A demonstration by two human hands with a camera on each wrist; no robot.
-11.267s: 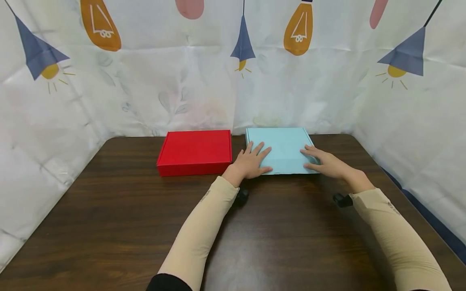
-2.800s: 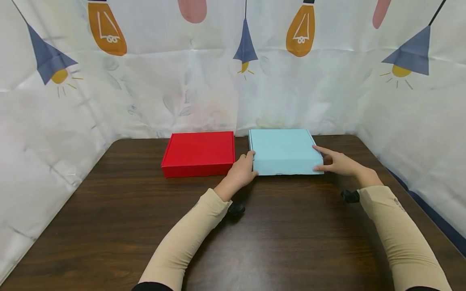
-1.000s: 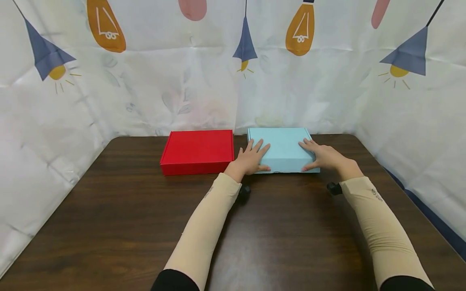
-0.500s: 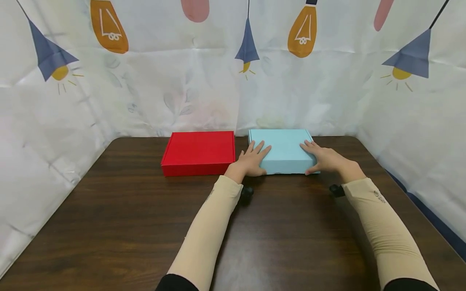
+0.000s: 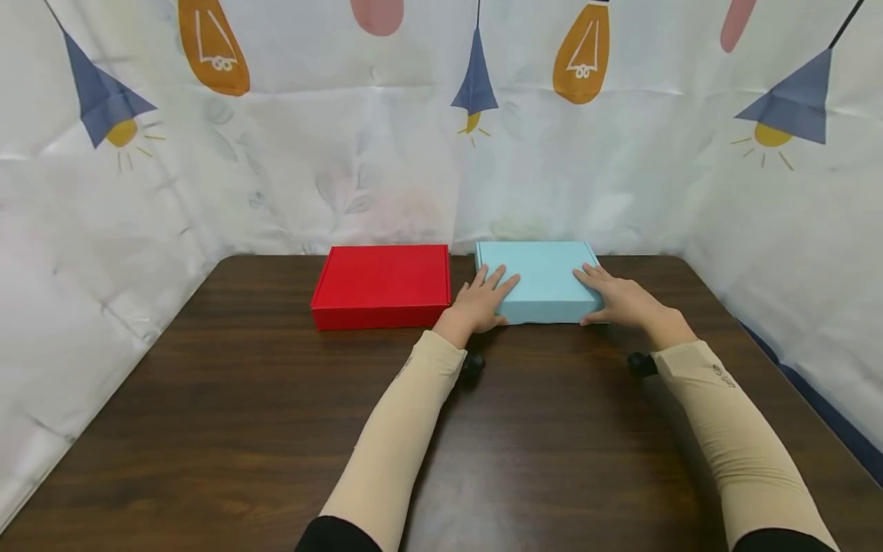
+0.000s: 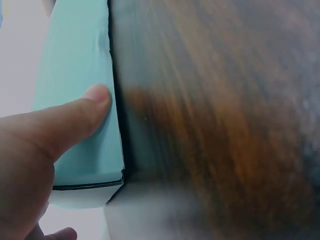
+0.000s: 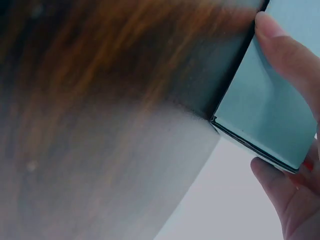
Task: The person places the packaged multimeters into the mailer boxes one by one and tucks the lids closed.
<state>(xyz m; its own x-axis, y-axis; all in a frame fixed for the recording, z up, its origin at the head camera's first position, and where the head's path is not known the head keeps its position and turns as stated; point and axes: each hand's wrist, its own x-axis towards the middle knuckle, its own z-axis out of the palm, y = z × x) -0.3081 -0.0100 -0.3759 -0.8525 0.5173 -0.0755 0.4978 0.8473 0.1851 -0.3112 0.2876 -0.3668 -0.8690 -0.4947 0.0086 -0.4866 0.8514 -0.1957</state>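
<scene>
A light blue cardboard box [image 5: 541, 272] lies closed near the table's far edge. My left hand [image 5: 476, 303] rests on its left end, fingers spread over the top. In the left wrist view the left thumb [image 6: 82, 117] presses the front face [image 6: 75, 155] near the corner. At the other end, my right hand [image 5: 628, 303] lays straight fingers across the top. The right wrist view has its thumb [image 7: 290, 52] on the front face and another finger [image 7: 272, 180] beside the end. A closed red box [image 5: 382, 276] sits just left of the blue one.
Both boxes stand on a dark wooden table [image 5: 241, 414]. A white curtain [image 5: 276, 176] printed with lamps and bulbs hangs close behind them and along both sides. Small black wrist cameras [image 5: 472, 364] sit under the sleeves.
Since about three seconds ago, both hands have moved from the blue box's sides onto its top. In the last half second the hands hold nearly still; the view shifts slightly.
</scene>
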